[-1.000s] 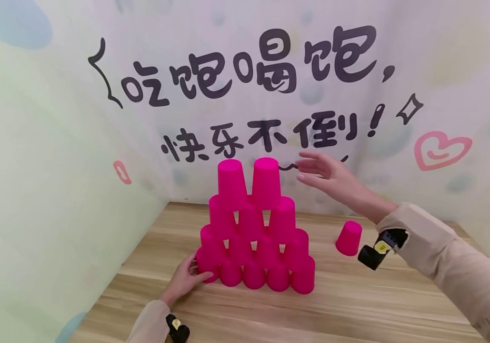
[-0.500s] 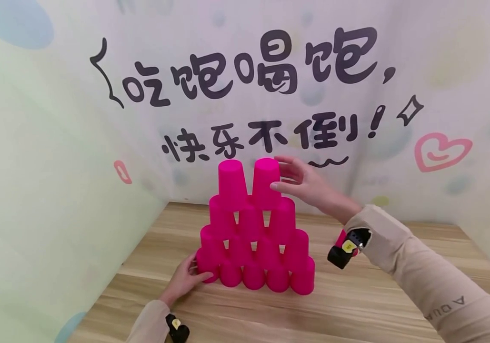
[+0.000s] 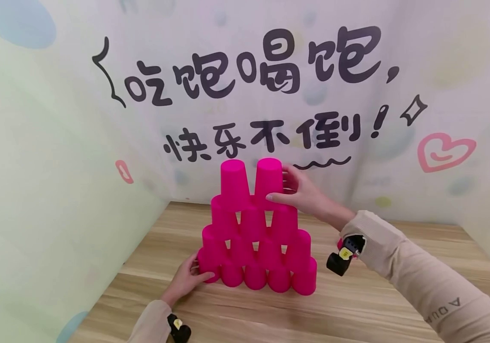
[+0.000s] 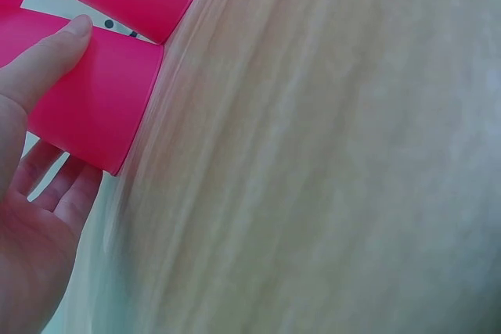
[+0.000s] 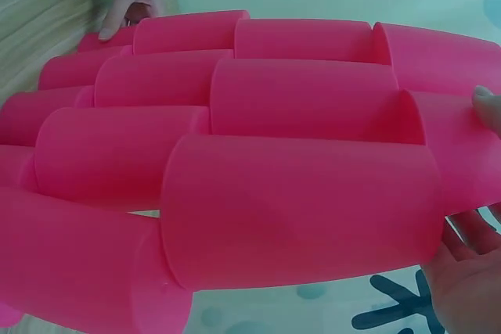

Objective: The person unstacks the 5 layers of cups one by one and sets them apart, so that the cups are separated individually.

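Upside-down pink plastic cups form a tiered pyramid in the head view, two of them on the top tier. My right hand (image 3: 302, 193) holds the top right cup (image 3: 268, 176), its thumb across the front and the fingers round the right side and back. Low on the left, my left hand (image 3: 185, 281) grips the end cup (image 4: 102, 99) of the bottom row between thumb and fingers; part of the fingers is hidden behind it. The top left cup (image 3: 234, 186) stands a small gap away, untouched.
The pyramid stands on a wood-grain table (image 3: 236, 314). A loose pink cup (image 3: 340, 244) is mostly hidden behind the right wrist camera (image 3: 341, 259). A white cloth wall (image 3: 420, 190) with black lettering rises close behind; a pale wall (image 3: 56, 190) flanks the left.
My right hand has come leftward and down from beside the pyramid onto the top right cup, and its thumb has slid lower. The left hand keeps its place.
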A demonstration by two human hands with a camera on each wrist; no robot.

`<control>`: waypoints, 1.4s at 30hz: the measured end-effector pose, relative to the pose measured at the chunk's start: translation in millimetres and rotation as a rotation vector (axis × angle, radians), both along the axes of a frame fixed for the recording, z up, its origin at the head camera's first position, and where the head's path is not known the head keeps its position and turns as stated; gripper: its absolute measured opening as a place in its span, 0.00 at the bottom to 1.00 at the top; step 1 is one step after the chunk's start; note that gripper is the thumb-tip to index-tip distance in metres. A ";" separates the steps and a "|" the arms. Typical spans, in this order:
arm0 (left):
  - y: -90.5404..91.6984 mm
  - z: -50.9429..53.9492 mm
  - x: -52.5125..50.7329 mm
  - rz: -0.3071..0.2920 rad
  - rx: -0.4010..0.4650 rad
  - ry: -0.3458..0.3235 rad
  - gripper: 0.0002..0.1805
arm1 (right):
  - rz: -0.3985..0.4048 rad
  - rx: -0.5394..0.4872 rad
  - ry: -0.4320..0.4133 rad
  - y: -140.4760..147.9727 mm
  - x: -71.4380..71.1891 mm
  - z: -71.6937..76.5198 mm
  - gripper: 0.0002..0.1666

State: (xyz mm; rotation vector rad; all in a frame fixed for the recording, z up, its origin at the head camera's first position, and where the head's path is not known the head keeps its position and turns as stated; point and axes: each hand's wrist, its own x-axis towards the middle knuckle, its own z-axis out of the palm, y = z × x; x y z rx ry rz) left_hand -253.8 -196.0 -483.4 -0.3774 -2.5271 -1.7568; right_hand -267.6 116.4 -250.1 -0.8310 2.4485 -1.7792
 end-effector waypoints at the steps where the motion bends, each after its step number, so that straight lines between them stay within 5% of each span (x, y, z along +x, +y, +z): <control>1: 0.1 0.1 0.0 -0.001 0.003 0.001 0.35 | 0.000 -0.002 0.002 -0.1 -0.1 -0.2 0.36; 6: -0.5 1.2 -0.6 -0.009 0.003 0.001 0.35 | -0.008 0.006 0.003 0.2 0.1 0.6 0.36; 14: 2.9 18.6 8.5 -0.006 0.006 0.000 0.34 | -0.032 0.038 0.055 4.0 1.8 13.6 0.37; 24: -1.2 -0.3 0.6 0.017 0.001 -0.018 0.36 | -0.153 0.145 0.146 39.7 5.5 30.1 0.37; 31: 3.0 18.8 12.6 0.016 0.004 -0.005 0.34 | -0.250 0.163 0.122 77.8 6.7 33.7 0.37; 38: -0.4 0.2 0.9 0.018 0.002 0.000 0.35 | -0.368 0.236 0.112 115.1 8.7 28.0 0.36; 42: 0.1 -0.1 -0.1 0.006 0.004 0.012 0.35 | -0.427 0.272 0.104 139.4 8.0 19.5 0.37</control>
